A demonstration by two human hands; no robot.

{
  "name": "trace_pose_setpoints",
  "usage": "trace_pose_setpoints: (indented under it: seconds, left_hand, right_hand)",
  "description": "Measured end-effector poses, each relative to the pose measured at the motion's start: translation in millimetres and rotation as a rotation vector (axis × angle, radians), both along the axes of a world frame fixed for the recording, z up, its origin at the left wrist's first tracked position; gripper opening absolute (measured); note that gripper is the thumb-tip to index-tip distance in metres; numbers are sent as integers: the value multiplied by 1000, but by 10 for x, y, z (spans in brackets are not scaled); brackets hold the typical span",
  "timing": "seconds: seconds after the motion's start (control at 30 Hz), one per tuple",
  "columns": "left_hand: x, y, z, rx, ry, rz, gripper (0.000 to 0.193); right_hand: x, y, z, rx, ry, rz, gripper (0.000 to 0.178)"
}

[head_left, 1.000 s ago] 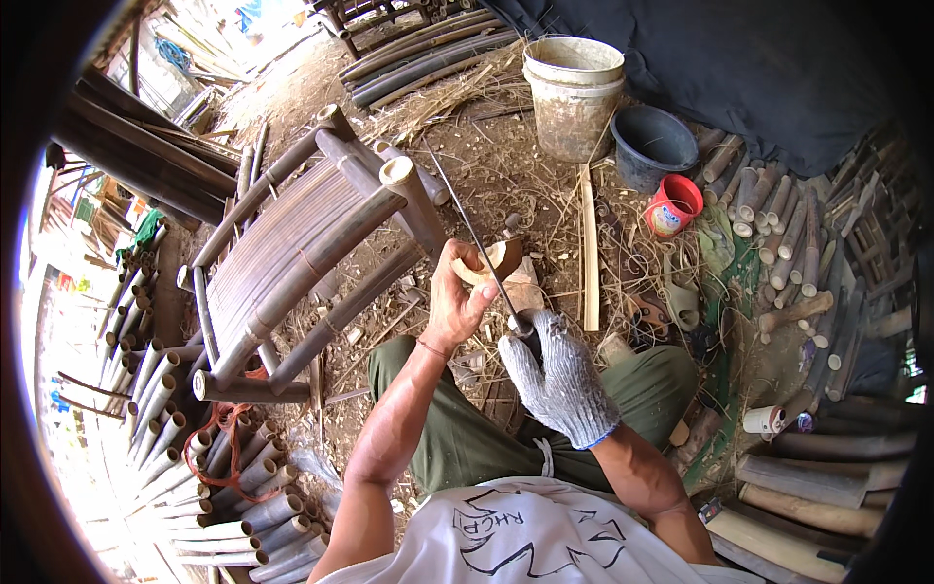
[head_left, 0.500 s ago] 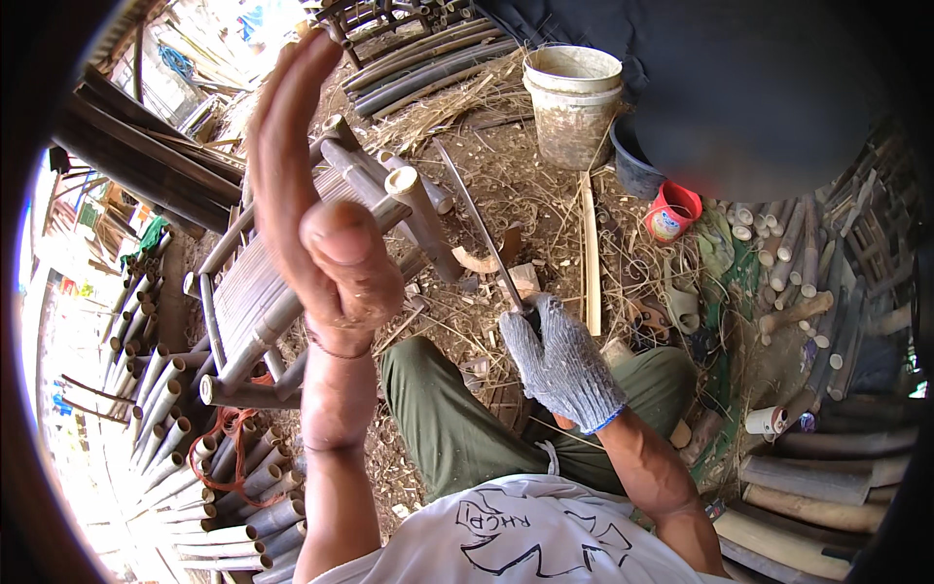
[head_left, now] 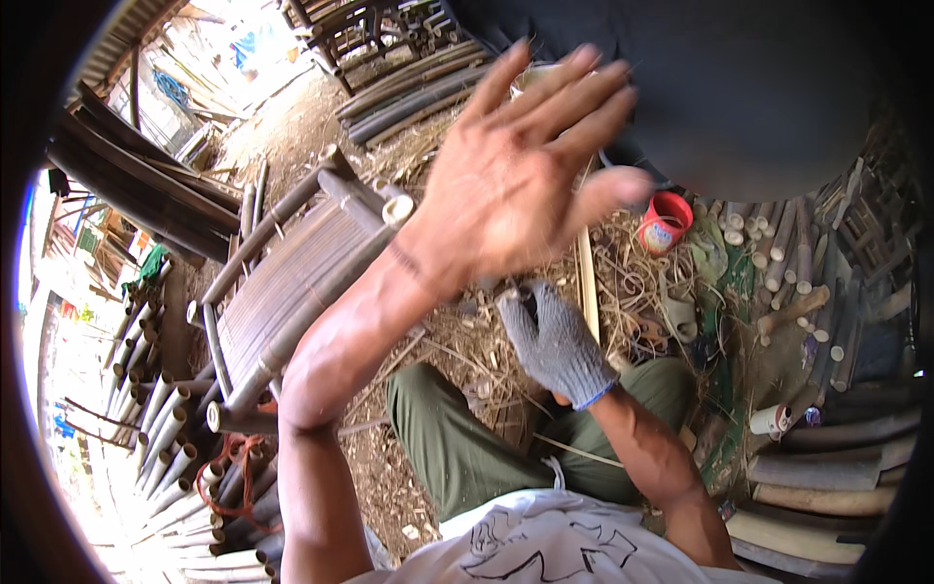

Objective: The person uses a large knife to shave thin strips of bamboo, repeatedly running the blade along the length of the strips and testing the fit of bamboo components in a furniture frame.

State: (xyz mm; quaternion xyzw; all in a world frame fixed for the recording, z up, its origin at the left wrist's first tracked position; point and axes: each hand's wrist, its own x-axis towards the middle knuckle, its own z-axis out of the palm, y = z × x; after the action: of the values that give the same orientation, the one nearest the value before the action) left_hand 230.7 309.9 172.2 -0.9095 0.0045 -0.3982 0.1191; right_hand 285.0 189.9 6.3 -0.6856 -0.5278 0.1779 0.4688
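Observation:
My left hand [head_left: 530, 165], bare and raised close before me, has its fingers spread and holds nothing. Behind and below it, my right hand [head_left: 559, 341] wears a grey knitted glove with a blue cuff. The glove is closed around a long knife; just a dark part of the knife [head_left: 508, 290] shows by the thumb, and my left hand covers the blade. Between my legs and just past the gloved hand lies a pale split bamboo strip [head_left: 588, 292] on the ground.
A slatted bamboo seat [head_left: 292, 282] stands at left, above bundled bamboo poles [head_left: 161, 428]. A red tub [head_left: 665, 224] stands at the far right, near a dark sheet [head_left: 739, 107]. More cut bamboo [head_left: 798, 248] is stacked at right. Shavings litter the ground.
My left hand has swung from the left across to the middle, its fingers now spread. It now hides the blade and most of the bucket. My right hand has stayed nearly in place.

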Motion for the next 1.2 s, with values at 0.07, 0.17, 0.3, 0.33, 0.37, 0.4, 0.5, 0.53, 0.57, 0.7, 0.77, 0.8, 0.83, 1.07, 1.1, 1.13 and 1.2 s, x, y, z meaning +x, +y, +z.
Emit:
trace_pose_setpoints:
  seconds: [0.07, 0.17, 0.3, 0.33, 0.37, 0.4, 0.5, 0.53, 0.57, 0.7, 0.77, 0.8, 0.83, 1.07, 1.1, 1.13, 1.2]
  left_hand:
    - [-92, -90, 127, -11, -26, -65, 77]
    - [-41, 650, -983, -88, 333, 145, 80]
    - [-28, 447, -652, 16, 76, 49, 62]
    - [-41, 336, -363, 12, -24, 18, 62]
    - [-138, 336, -158, -109, 13, -33, 68]
    - [-207, 408, -35, -221, 49, -81, 74]
    - [-234, 823, -989, -65, 292, 80, 79]
    - [-233, 849, -1144, 2, 321, 106, 82]
    - [-188, 920, -1090, -18, 392, 132, 80]
    - [-139, 747, -330, -50, 264, 81, 63]
    - [-81, 723, -51, -75, 175, 14, 54]
    - [-58, 758, -88, -122, 219, 34, 54]
    - [-32, 822, -213, -170, 263, 54, 54]
    - [327, 914, -582, -267, 318, 236, 51]
    - [308, 896, -550, -339, 435, 246, 53]
    - [294, 897, -561, -318, 392, 218, 53]
    - [227, 909, -642, -287, 303, 167, 54]
  right_hand:
    - [5, 35, -63, 8, -17, 40, 38]
    - [-88, 168, -177, 5, 28, 108, 39]
    - [-88, 173, -231, -92, 42, 66, 38]
    - [-16, 204, -409, -29, 119, 30, 36]
    - [11, 191, -408, -34, 117, 29, 35]
    - [49, 228, -377, -29, 116, 31, 34]
    - [187, 426, -326, 18, 269, 102, 28]
    - [212, 451, -270, 16, 307, 130, 26]
    - [196, 363, -21, -86, 522, 176, 24]
    - [362, 93, 923, -146, 314, 188, 24]
    - [474, 20, 1147, 0, -3, 285, 25]
    - [481, 43, 1260, -167, 116, 222, 25]
    - [470, 57, 1350, -337, 237, 147, 25]
    - [750, 287, 789, -202, -525, -14, 21]
    - [776, 305, 771, -165, -696, -54, 21]
    - [818, 331, 741, -127, -867, -93, 22]
    - [819, 329, 769, -43, -545, 46, 31]
